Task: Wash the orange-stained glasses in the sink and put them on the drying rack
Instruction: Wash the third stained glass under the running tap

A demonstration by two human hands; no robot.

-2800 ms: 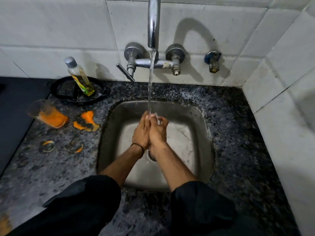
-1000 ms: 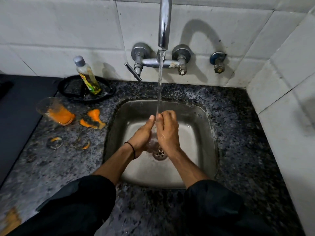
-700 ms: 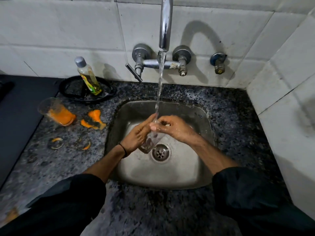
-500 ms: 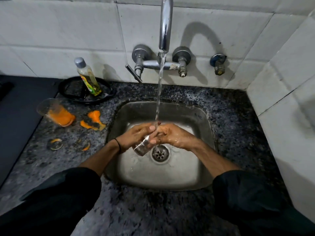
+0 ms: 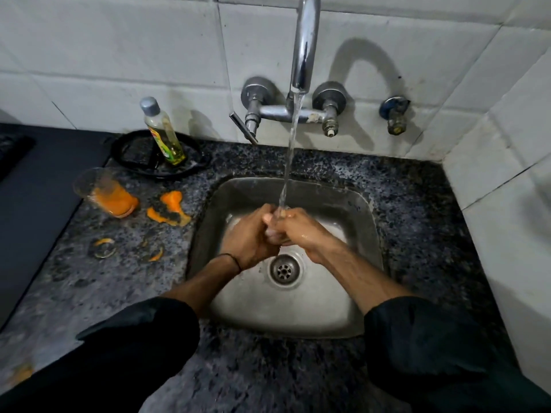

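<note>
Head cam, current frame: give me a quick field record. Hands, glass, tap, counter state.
left hand: closed around the glass over the sink
right hand: closed on the same glass from the other side
glass in hands: mostly hidden, under the stream
tap: running, water lands at the hands
second glass: on its side on the counter, orange liquid inside
orange spills: on counter left of sink
soap bottle: upright in black dish
drying rack: not in view

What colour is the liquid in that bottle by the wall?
Yellow-green, in the bottle; head view.
</note>
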